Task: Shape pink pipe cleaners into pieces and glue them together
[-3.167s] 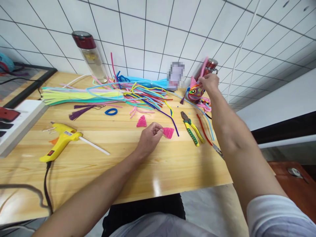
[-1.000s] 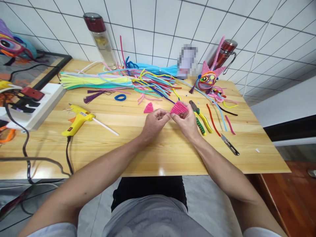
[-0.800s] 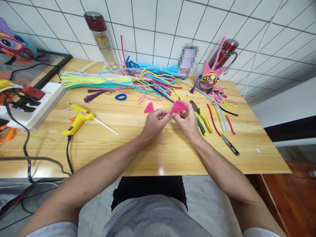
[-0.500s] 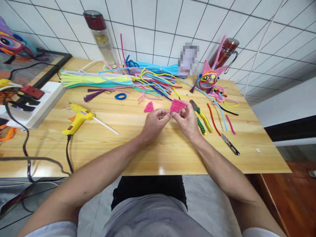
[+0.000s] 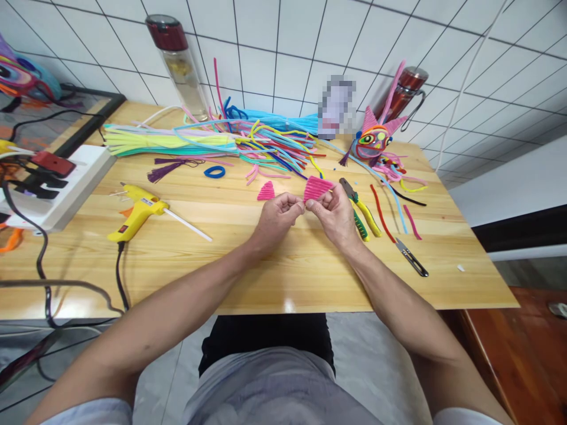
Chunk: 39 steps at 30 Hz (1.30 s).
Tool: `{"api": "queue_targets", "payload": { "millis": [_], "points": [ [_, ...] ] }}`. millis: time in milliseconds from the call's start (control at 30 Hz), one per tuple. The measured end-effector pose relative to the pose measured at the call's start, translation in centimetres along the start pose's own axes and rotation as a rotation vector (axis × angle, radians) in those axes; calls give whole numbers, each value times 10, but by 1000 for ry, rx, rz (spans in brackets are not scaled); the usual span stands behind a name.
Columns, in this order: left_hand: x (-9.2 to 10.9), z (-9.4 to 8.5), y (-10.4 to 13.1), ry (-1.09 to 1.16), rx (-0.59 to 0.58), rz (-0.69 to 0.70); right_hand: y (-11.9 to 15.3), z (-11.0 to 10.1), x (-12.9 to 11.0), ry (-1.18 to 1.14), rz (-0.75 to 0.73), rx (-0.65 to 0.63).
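You recorded no legible text, brand or number. A small pale label [image 5: 146,201] sat on the body of the yellow glue gun [image 5: 137,215], to the left on your counter [image 5: 177,271]; its print was too small and blurred for you to read. The pixelated upright object [image 5: 335,107] near the wall [image 5: 257,59] yielded you nothing.

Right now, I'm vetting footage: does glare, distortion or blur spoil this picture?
Head view: glare on the tabletop near its front edge; head view: the glass bottle leans outward, suggesting wide-angle distortion; head view: a pixelated patch hides detail; ridges on the held pink piece show clearly.
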<state>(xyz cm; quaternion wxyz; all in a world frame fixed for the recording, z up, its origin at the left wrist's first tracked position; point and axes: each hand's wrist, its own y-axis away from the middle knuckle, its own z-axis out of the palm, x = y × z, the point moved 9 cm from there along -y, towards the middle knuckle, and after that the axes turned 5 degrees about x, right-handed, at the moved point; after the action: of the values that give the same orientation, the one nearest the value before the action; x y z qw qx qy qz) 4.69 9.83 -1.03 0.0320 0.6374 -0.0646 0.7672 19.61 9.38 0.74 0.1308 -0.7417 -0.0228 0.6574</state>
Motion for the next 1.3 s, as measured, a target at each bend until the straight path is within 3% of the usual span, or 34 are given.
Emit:
{"api": "queue_targets", "payload": {
  "millis": [400, 1300],
  "points": [
    [4, 2, 2, 37, 12, -7, 4, 5, -6, 11, 116, -73],
    [4, 2, 2, 12, -8, -16, 2, 3, -11, 37, 90, -87]
  ]
}}
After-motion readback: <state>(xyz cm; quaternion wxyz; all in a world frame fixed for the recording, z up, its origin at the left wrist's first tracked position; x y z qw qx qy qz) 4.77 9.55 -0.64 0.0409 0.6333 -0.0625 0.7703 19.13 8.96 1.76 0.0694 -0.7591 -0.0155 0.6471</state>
